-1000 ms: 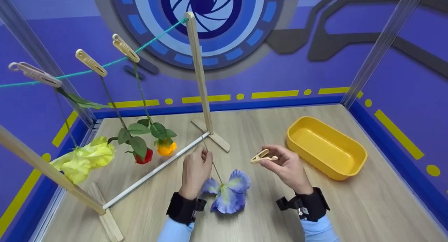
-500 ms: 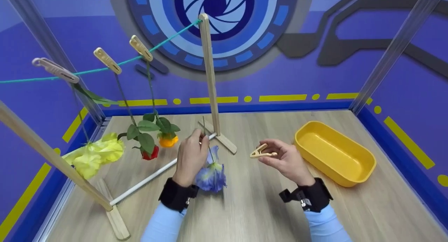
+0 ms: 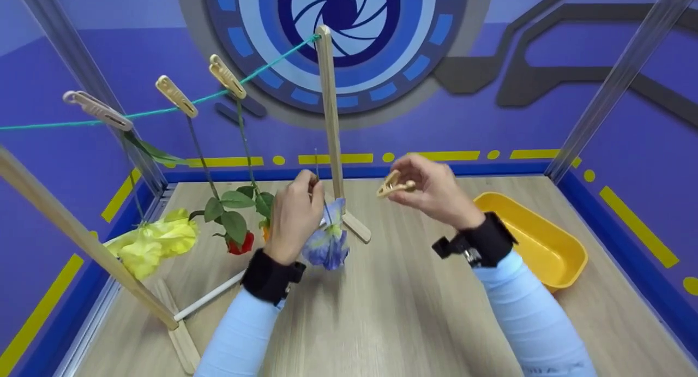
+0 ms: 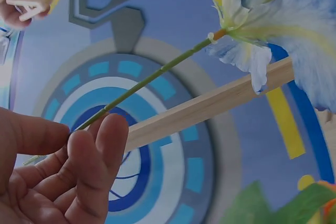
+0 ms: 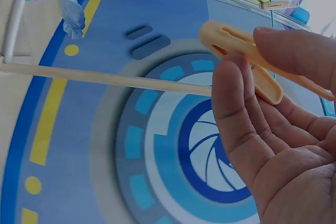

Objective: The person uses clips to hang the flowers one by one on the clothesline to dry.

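Observation:
My left hand pinches the thin green stem of a blue-purple iris-like flower between thumb and fingers. The bloom hangs head down, just right of the hand, with the stem's end pointing up. My right hand holds a beige clothespin by its handles, its nose toward the left. In the right wrist view the thumb presses one side of the clothespin and fingers lie under the other. Both hands are raised over the table, level with the rack's far wooden post.
A teal cord runs left from the post. Clothespins on it hold a yellow flower, a red rose and an orange one, heads down. A white rod joins the rack's feet. The yellow tub stands at right.
My left hand has lifted the blue flower off the tabletop and carried it up toward the rack, so it now hangs. My right hand has risen and moved forward with the clothespin.

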`<state>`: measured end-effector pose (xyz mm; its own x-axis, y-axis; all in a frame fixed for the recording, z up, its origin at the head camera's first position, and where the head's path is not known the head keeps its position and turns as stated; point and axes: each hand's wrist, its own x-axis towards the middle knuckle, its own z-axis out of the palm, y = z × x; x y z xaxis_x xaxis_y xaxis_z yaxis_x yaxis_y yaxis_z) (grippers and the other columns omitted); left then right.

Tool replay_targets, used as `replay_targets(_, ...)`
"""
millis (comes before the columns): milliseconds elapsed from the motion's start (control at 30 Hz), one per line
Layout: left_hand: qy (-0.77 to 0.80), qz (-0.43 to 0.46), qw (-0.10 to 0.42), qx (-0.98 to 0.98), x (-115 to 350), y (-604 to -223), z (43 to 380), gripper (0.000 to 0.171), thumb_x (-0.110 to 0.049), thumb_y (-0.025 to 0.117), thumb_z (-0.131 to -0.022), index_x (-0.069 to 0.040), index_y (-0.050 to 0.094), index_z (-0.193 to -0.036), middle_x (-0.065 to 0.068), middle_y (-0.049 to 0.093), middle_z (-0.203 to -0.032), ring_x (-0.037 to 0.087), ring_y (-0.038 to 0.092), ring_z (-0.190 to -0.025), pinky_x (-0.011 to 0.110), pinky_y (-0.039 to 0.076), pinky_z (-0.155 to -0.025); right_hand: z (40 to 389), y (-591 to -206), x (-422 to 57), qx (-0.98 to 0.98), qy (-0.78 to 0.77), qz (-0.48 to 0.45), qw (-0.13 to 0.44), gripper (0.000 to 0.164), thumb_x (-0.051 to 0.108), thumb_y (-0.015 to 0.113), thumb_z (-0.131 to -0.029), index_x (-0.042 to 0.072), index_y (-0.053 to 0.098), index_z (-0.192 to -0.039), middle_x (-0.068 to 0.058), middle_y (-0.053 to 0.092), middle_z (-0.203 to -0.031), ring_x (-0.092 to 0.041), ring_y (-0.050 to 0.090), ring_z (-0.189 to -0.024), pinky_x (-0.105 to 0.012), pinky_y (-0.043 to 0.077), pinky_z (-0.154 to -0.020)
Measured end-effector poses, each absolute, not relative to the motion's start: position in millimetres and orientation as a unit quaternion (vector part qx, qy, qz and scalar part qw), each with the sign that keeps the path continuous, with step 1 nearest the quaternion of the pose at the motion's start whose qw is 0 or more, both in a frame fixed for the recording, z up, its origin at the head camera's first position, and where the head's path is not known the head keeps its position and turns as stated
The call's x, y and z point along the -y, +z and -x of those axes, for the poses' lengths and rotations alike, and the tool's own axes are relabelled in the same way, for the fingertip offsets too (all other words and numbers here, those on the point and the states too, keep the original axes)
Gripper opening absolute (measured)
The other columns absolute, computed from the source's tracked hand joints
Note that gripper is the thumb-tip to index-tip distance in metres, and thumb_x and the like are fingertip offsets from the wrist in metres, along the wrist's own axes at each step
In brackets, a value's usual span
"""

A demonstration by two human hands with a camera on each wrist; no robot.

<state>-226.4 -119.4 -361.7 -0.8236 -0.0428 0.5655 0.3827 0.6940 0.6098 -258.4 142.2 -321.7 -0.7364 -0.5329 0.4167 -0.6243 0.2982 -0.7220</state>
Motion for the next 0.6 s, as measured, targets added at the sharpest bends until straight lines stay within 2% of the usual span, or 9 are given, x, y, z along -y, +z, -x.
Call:
replay_targets(167, -0.355, 0.091, 0.31, 0.877, 123.2, -341.0, 232.2, 0.014, -0.009, 0.059, -0.104, 0.0, 0.067, -0.097, 0.011, 0.066, -0.074, 0.019, 0.053, -0.054, 0.029, 0.036, -0.053, 280.7, -287.4, -122.7, 0.808, 0.441, -0.385, 0.071, 0.036, -0.003, 0.077, -0.089, -0.005, 0.066, -0.123, -0.015, 0.073, -0.106, -0.025, 0.074, -0.091, -0.023, 0.059, -0.079)
replay_targets(300, -0.348, 0.074, 0.326, 0.876, 129.6, -331.3, 241.7, 0.016, -0.009, 0.058, -0.105, 0.001, 0.069, -0.098, 0.013, 0.067, -0.076, 0.023, 0.057, -0.058, 0.031, 0.039, -0.058, 292.7, -259.4, -103.1, 0.814, 0.413, -0.397, 0.093, 0.037, 0.004, 0.077, -0.092, -0.003, 0.067, -0.127, -0.013, 0.075, -0.103, -0.022, 0.074, -0.086, -0.022, 0.058, -0.074)
replay_targets(400, -0.351, 0.067, 0.326, 0.875, 133.9, -327.6, 249.8, 0.018, -0.01, 0.057, -0.105, 0.001, 0.069, -0.097, 0.014, 0.066, -0.076, 0.025, 0.056, -0.06, 0.032, 0.038, -0.061, 299.3, -239.4, -88.4, 0.823, 0.4, -0.393, 0.09, 0.039, 0.007, 0.076, -0.094, -0.002, 0.064, -0.13, -0.012, 0.075, -0.105, -0.02, 0.074, -0.088, -0.025, 0.059, -0.077)
replay_targets(600, -0.345, 0.056, 0.326, 0.878, 137.3, -313.8, 264.5, 0.022, -0.012, 0.054, -0.107, -0.001, 0.065, -0.092, 0.013, 0.056, -0.071, 0.025, 0.048, -0.059, 0.033, 0.03, -0.061, 310.7, -206.3, -63.0, 0.827, 0.394, -0.39, 0.098, 0.032, 0.006, 0.074, -0.095, -0.002, 0.066, -0.125, -0.012, 0.075, -0.11, -0.02, 0.074, -0.092, -0.027, 0.059, -0.083)
